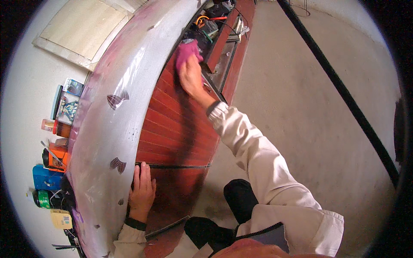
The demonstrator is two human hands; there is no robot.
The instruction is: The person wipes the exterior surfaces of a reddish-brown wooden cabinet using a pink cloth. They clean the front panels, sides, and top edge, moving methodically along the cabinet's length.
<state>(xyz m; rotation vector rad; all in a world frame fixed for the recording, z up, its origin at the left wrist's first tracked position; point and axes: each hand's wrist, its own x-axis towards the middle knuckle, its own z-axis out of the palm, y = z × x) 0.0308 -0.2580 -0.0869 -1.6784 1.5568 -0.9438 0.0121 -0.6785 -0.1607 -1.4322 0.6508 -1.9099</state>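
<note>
My right hand (191,74) is closed on a pink cloth (188,53), which it presses near the upper end of a red slatted cabinet front (174,119), beside an open compartment of clutter. My left hand (142,190) lies with its fingers extended on the lower part of the red cabinet front, close under the rim of the top; nothing shows in it. A glossy, light plastic cover (103,129) with dark leaf-like prints drapes over the cabinet top, to the left of both hands.
An open drawer or compartment (222,48) holds cables and tools at the top. Along the wall stand a blue box (47,178), an orange item (58,156), jars (61,129) and a cream-coloured box (61,219). A black bar (338,87) crosses above the concrete floor (290,96).
</note>
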